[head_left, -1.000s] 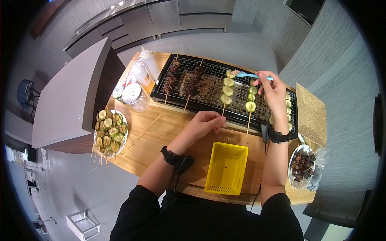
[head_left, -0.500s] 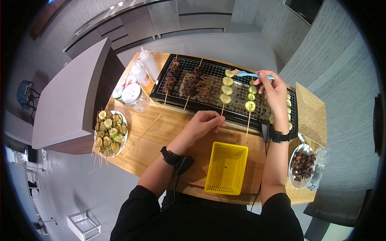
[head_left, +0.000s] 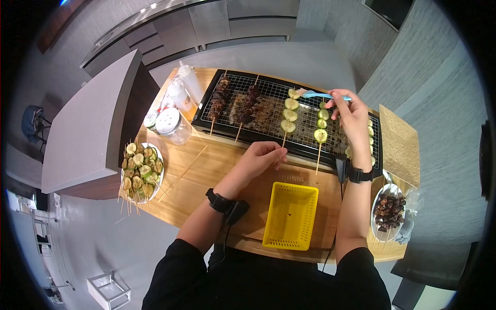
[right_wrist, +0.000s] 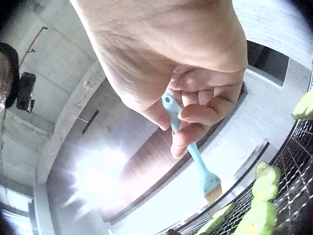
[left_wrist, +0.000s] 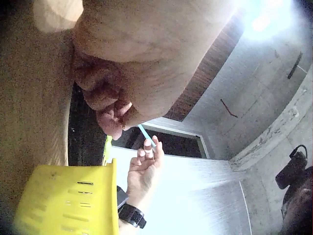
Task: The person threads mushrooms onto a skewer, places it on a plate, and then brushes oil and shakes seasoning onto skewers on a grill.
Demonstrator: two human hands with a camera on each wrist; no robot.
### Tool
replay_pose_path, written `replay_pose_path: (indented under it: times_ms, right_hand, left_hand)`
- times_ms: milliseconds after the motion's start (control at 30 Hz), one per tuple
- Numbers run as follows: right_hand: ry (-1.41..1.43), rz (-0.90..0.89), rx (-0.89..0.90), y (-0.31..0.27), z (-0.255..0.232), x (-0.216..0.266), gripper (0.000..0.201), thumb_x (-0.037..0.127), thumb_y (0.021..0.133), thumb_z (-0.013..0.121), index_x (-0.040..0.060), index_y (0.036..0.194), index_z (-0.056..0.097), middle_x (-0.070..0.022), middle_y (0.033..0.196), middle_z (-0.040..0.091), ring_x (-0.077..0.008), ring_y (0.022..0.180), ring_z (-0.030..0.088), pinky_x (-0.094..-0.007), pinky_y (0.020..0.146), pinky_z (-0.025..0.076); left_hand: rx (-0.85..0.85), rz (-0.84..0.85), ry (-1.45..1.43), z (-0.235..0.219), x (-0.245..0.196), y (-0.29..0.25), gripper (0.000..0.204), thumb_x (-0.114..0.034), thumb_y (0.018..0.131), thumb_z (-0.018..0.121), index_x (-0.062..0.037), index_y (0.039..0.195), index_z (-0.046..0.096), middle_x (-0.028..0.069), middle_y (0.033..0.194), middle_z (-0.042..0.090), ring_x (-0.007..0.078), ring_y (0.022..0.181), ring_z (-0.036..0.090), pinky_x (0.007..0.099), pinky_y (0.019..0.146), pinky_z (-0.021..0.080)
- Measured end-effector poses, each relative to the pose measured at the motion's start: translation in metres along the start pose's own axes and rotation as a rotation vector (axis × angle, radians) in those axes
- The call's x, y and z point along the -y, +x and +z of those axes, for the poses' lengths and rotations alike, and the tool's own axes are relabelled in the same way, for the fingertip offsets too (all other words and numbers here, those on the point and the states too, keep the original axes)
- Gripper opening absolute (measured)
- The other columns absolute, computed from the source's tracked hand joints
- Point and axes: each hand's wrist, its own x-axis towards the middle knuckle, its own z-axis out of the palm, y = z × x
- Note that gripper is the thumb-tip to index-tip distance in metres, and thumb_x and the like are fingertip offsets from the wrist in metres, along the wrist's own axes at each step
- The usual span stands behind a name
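Note:
A skewer of pale green slices (head_left: 290,115) lies across the black grill (head_left: 266,135); its lower stick end is pinched by my left hand (head_left: 262,158). My right hand (head_left: 351,119) holds a light blue brush (head_left: 318,95) by its handle, the bristles at the top slice of that skewer in the head view. In the right wrist view the brush (right_wrist: 196,159) is held between thumb and fingers of my right hand (right_wrist: 181,73). Just right of it on the grill is a second green skewer (head_left: 322,124). My left hand (left_wrist: 132,58) fills the top of the left wrist view.
Dark meat skewers (head_left: 219,98) lie on the grill's left part. A yellow basket (head_left: 291,217) stands in front. At left are a lidded jar (head_left: 173,125), bottles (head_left: 189,80) and a plate of green skewers (head_left: 140,170); a plate of meat skewers (head_left: 388,212) is at right.
The pinched skewer and my left hand have shifted slightly left. The brush stays at the top slice in my right hand.

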Motion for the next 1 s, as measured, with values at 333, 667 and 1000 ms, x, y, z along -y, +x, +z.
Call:
replay_pose_path:
  times_ms: [333, 667, 1000]
  right_hand:
    - [0.028, -0.026, -0.063, -0.029, -0.04, 0.038, 0.02, 0.021, 0.104, 0.063, 0.0043, 0.11, 0.073, -0.0017, 0.083, 0.073, -0.0031, 0.063, 0.057, -0.0171, 0.05, 0.035]
    - [0.013, 0.016, 0.025, -0.06, -0.083, 0.05, 0.017, 0.013, 0.104, 0.064, -0.0005, 0.11, 0.072, -0.0018, 0.08, 0.07, -0.0044, 0.067, 0.058, -0.019, 0.059, 0.045]
    - [-0.024, 0.032, 0.099, -0.063, -0.095, 0.05, 0.016, 0.012, 0.104, 0.064, -0.0018, 0.108, 0.07, -0.002, 0.079, 0.07, -0.0044, 0.069, 0.059, -0.0202, 0.062, 0.046]
  left_hand:
    - [0.058, -0.066, 0.05, 0.007, -0.018, -0.01, 0.038, -0.031, 0.104, 0.065, -0.0055, 0.076, 0.068, 0.0012, 0.077, 0.066, 0.0067, 0.072, 0.055, 0.0222, 0.068, 0.042]
    - [0.093, -0.03, 0.322, 0.009, -0.058, -0.036, 0.035, -0.03, 0.104, 0.063, -0.0038, 0.083, 0.072, -0.0015, 0.072, 0.068, 0.0025, 0.068, 0.057, 0.0189, 0.06, 0.04]
    - [0.275, 0.009, 0.665, 0.055, -0.06, -0.006, 0.03, -0.031, 0.102, 0.068, -0.0018, 0.109, 0.065, 0.0021, 0.094, 0.068, 0.0084, 0.085, 0.062, 0.0259, 0.075, 0.05]
